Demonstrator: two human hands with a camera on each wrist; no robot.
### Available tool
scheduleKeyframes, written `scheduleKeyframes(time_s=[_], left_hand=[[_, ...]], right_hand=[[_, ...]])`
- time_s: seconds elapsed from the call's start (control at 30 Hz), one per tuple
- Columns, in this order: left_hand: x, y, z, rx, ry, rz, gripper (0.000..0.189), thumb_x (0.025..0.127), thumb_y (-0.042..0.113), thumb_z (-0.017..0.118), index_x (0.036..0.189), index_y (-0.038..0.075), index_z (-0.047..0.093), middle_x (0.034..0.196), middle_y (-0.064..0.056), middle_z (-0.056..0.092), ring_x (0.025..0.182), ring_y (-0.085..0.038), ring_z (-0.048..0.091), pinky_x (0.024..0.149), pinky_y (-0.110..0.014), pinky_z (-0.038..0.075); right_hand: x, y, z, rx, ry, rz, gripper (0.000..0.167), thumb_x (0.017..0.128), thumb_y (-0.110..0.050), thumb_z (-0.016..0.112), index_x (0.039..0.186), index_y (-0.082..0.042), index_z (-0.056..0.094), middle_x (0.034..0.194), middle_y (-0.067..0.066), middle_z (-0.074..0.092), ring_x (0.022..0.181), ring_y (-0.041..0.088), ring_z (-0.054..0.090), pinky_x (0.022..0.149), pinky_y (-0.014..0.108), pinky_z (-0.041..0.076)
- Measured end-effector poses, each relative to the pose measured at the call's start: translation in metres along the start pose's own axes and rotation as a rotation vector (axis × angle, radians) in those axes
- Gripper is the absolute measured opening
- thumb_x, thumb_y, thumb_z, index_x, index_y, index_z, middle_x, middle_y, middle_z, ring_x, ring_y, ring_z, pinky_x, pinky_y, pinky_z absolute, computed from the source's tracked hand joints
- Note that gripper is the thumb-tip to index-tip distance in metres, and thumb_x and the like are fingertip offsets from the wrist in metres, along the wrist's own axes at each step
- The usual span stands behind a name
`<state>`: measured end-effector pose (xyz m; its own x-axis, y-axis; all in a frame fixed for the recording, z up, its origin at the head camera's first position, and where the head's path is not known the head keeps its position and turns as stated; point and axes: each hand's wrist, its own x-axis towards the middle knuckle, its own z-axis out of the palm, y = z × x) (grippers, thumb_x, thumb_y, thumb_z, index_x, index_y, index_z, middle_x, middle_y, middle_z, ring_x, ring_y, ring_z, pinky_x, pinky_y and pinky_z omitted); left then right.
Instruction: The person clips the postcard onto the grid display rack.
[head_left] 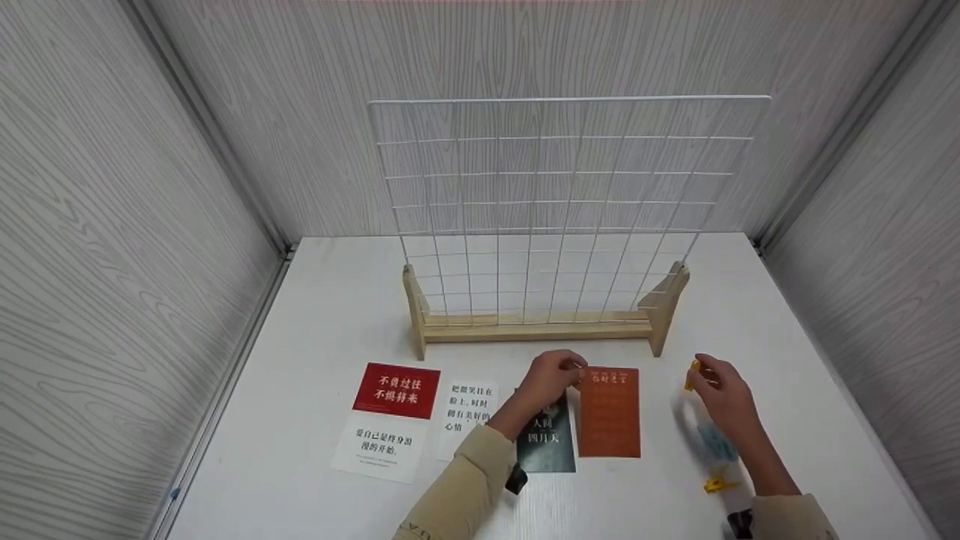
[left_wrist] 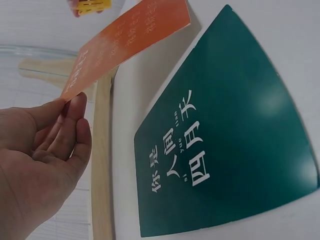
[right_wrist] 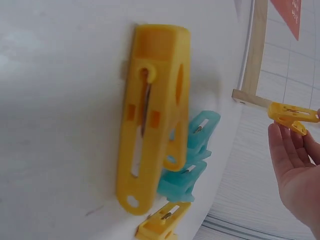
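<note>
While the left hand (head_left: 551, 376) pinches the orange card (head_left: 611, 412) at its far left corner, thumb against fingers, the right hand (head_left: 724, 394) holds a yellow clip (head_left: 691, 375) between its fingertips. From the left pinch, the card stretches right and near, its long axis running near to far; the left wrist view shows it tilted and apparently raised off the tabletop. The left hand is the nearer to the card: the right hand and its clip are level with the far end, separated from the right edge by a strip of white table (head_left: 315, 300).

Just beyond the card is the wooden base (head_left: 536, 331) of the wire grid (head_left: 570, 99), whose mesh stands up behind it, wider than the card on both sides. Leftward, the green card (head_left: 546, 450) lies close beside, partly under the left arm, then the white card (head_left: 469, 405) and the red-and-white card (head_left: 397, 390). Near the right forearm lie teal clips (right_wrist: 202, 131) and two more yellow ones
</note>
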<state>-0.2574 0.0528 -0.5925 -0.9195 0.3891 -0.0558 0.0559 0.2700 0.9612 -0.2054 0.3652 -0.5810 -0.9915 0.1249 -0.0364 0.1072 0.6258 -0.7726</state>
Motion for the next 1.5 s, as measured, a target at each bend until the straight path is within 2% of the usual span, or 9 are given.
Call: scheduleKeyframes(time_s=[0.13, 0.33, 0.43, 0.57, 0.63, 0.93, 1.17, 1.33, 1.5], left_hand=[[0.0, 0.001, 0.0, -0.009, 0.009, -0.003, 0.012, 0.099, 0.012, 0.063, 0.107, 0.011, 0.072, 0.088, 0.0, 0.071, 0.077, -0.011, 0.07, 0.075, -0.033, 0.057], [-0.003, 0.004, -0.003, -0.059, 0.018, 0.003, 0.016, 0.099, 0.01, 0.062, 0.111, 0.007, 0.071, 0.093, -0.003, 0.072, 0.08, -0.013, 0.07, 0.084, -0.049, 0.057], [-0.004, 0.005, -0.005, -0.087, 0.015, 0.01, 0.016, 0.1, 0.011, 0.062, 0.111, 0.007, 0.072, 0.093, -0.003, 0.072, 0.08, -0.012, 0.069, 0.087, -0.054, 0.055], [-0.003, 0.006, -0.01, -0.11, 0.032, 0.032, 0.014, 0.099, 0.011, 0.063, 0.108, 0.007, 0.074, 0.092, -0.003, 0.073, 0.079, -0.011, 0.069, 0.086, -0.055, 0.055], [-0.003, 0.006, -0.012, -0.121, 0.044, 0.045, 0.014, 0.099, 0.009, 0.063, 0.107, 0.007, 0.074, 0.092, -0.005, 0.073, 0.079, -0.012, 0.07, 0.086, -0.054, 0.056], [-0.007, 0.01, -0.021, -0.133, 0.061, 0.049, 0.012, 0.099, 0.009, 0.063, 0.106, 0.009, 0.073, 0.095, -0.003, 0.072, 0.083, -0.013, 0.069, 0.089, -0.053, 0.056], [-0.01, 0.011, -0.028, -0.128, 0.081, 0.049, 0.013, 0.099, 0.011, 0.063, 0.108, 0.01, 0.072, 0.096, -0.002, 0.071, 0.085, -0.012, 0.069, 0.09, -0.052, 0.055], [-0.012, 0.015, -0.035, -0.128, 0.092, 0.06, 0.014, 0.099, 0.012, 0.064, 0.11, 0.01, 0.072, 0.097, -0.002, 0.071, 0.087, -0.012, 0.069, 0.085, -0.039, 0.058], [-0.013, 0.016, -0.042, -0.147, 0.108, 0.073, 0.015, 0.099, 0.012, 0.064, 0.112, 0.009, 0.072, 0.098, -0.003, 0.071, 0.088, -0.013, 0.069, 0.084, -0.037, 0.058]], right_hand=[[0.001, 0.0, 0.003, 0.001, -0.02, -0.072, 0.059, 0.106, -0.041, 0.048, 0.148, 0.002, 0.043, 0.136, 0.022, 0.052, 0.125, 0.036, 0.052, 0.084, 0.0, 0.036], [0.001, -0.008, 0.008, -0.013, 0.013, -0.124, 0.055, 0.108, -0.04, 0.044, 0.147, -0.001, 0.044, 0.133, 0.022, 0.057, 0.122, 0.034, 0.056, 0.083, 0.001, 0.037], [0.0, -0.013, 0.01, -0.03, 0.024, -0.144, 0.056, 0.108, -0.039, 0.042, 0.15, -0.001, 0.041, 0.134, 0.023, 0.057, 0.12, 0.033, 0.056, 0.089, 0.009, 0.042], [0.001, -0.019, 0.014, -0.043, 0.057, -0.217, 0.049, 0.11, -0.029, 0.041, 0.147, 0.004, 0.043, 0.127, 0.023, 0.058, 0.11, 0.029, 0.055, 0.088, 0.01, 0.041], [0.002, -0.023, 0.016, -0.038, 0.067, -0.248, 0.045, 0.11, -0.024, 0.04, 0.144, 0.006, 0.045, 0.122, 0.021, 0.058, 0.107, 0.026, 0.053, 0.083, 0.004, 0.036], [0.007, -0.038, 0.023, 0.075, 0.047, -0.192, 0.047, 0.111, -0.031, 0.031, 0.141, 0.0, 0.051, 0.12, 0.015, 0.052, 0.101, 0.02, 0.052, 0.078, 0.015, 0.045], [0.008, -0.043, 0.029, 0.104, 0.118, -0.231, 0.041, 0.109, -0.034, 0.043, 0.126, -0.003, 0.063, 0.115, 0.009, 0.056, 0.091, 0.008, 0.058, 0.076, 0.016, 0.048], [0.007, -0.047, 0.031, 0.187, 0.167, -0.251, 0.025, 0.105, -0.023, 0.055, 0.111, -0.003, 0.069, 0.106, 0.009, 0.06, 0.083, 0.008, 0.064, 0.073, 0.016, 0.052], [0.007, -0.05, 0.03, 0.233, 0.159, -0.274, 0.023, 0.102, -0.019, 0.061, 0.117, -0.004, 0.068, 0.108, 0.01, 0.064, 0.083, 0.01, 0.07, 0.072, 0.018, 0.055]])
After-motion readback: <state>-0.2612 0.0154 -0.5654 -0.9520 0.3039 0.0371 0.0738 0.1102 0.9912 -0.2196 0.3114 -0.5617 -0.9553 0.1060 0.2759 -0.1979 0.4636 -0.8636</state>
